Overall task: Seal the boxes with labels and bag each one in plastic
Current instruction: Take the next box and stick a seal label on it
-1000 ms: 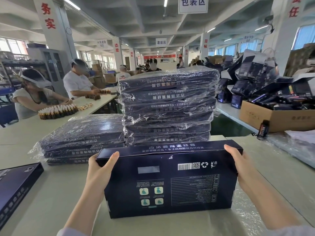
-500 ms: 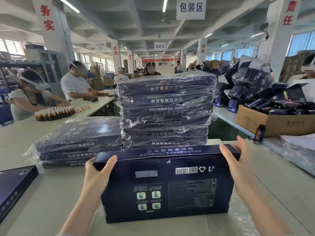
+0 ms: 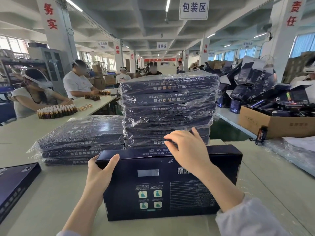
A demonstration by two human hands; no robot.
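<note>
The dark blue flat box (image 3: pixel 185 200) stands on its long edge on the counter (image 3: pixel 42 193) at 6 o'clock, with its printed back face toward the camera. The left hand (image 3: pixel 98 174) grips its upper left corner: the thumb lies on the near face and the other fingers are hidden behind. The right hand (image 3: pixel 189 150) is over the top edge. Its fingers (image 3: pixel 172 137) are spread, a little bent and blurred, and I cannot tell if they touch. Just behind, at 12 o'clock, is a tall stack of plastic-wrapped boxes (image 3: pixel 168 106), with a lower stack (image 3: pixel 81 138) at 10 o'clock.

Two workers (image 3: pixel 32 99) sit at the left table (image 3: pixel 17 132) behind rows of small brown bottles (image 3: pixel 57 111); a grey cabinet (image 3: pixel 51 65) stands behind. Right, a dark bottle (image 3: pixel 261 135) stands beside a cardboard carton (image 3: pixel 272 125).
</note>
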